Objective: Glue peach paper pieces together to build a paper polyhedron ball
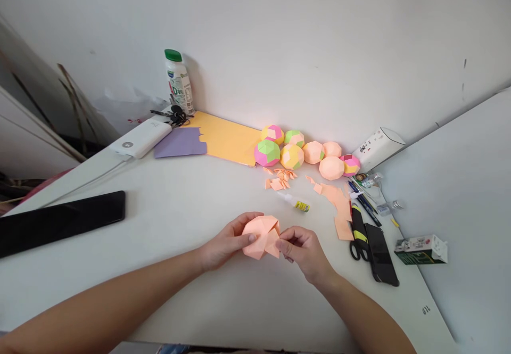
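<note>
I see a peach ball made of folded paper point(259, 239) over the front part of the white table point(175, 199), between the person's two hands. The left hand point(225, 243) has its grip around the ball's left side, thumb in front. The right hand point(305, 250) has its grip pinched on a paper flap at the ball's right side. A gap shows in the ball near its top right.

A white plastic bottle with a green cap point(179, 82) stands by the back wall; I can't see what is inside. A small white glue tube with a yellow label point(294, 202) lies behind the ball. A green and white carton point(421, 250) is by the table's right edge.

Colourful paper balls point(292, 156) sit along the back edge. On the right, a black phone point(383, 255) lies beside black-handled scissors point(360, 245). White table top runs from the left arm to a long, flat black thing point(64, 221).

The bottle's label has a big D. Black writing point(426, 310) near the right front corner is too small to read.
</note>
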A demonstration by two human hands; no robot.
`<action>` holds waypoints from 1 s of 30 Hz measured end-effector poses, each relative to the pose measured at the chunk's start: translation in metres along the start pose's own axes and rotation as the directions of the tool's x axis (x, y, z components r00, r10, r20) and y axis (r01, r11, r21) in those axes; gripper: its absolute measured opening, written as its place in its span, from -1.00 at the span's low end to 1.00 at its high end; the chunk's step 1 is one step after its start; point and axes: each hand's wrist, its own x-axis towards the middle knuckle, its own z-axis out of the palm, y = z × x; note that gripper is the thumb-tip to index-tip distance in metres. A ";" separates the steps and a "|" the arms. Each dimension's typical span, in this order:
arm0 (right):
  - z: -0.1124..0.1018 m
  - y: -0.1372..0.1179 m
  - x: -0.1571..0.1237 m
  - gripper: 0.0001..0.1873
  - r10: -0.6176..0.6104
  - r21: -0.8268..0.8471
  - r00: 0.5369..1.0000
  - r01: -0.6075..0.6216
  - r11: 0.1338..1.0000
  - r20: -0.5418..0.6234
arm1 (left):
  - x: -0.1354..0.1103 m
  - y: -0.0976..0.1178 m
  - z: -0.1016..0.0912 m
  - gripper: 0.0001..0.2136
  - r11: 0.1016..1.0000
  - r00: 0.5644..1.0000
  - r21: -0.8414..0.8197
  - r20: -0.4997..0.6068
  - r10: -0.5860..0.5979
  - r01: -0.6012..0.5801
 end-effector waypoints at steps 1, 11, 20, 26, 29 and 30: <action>0.000 0.000 0.000 -0.75 0.002 0.002 1.000 -0.002 1.000 0.000 | 0.000 0.000 0.000 -0.53 1.000 1.000 0.000 0.001 0.001 -0.001; 0.002 0.002 0.000 -0.72 0.005 0.015 1.000 -0.005 1.000 -0.018 | -0.001 0.000 0.001 -0.53 1.000 1.000 0.002 0.002 0.010 -0.010; 0.003 0.004 0.001 -0.71 0.003 0.021 1.000 -0.002 1.000 -0.023 | 0.000 -0.001 0.000 -0.51 1.000 1.000 0.012 -0.011 0.014 -0.014; 0.004 0.002 0.000 -0.72 0.010 0.031 1.000 -0.010 0.999 0.022 | -0.001 0.000 0.001 -0.54 0.998 0.999 0.046 0.021 0.037 -0.038; 0.004 0.000 0.000 -0.75 0.017 0.023 0.997 -0.019 1.000 0.078 | -0.001 0.000 0.001 -0.56 0.997 0.999 0.069 0.042 0.028 -0.031; 0.005 0.000 0.000 -0.76 0.022 0.027 0.995 -0.025 0.999 0.093 | -0.002 0.000 0.001 -0.56 0.996 0.999 0.079 0.041 0.023 -0.026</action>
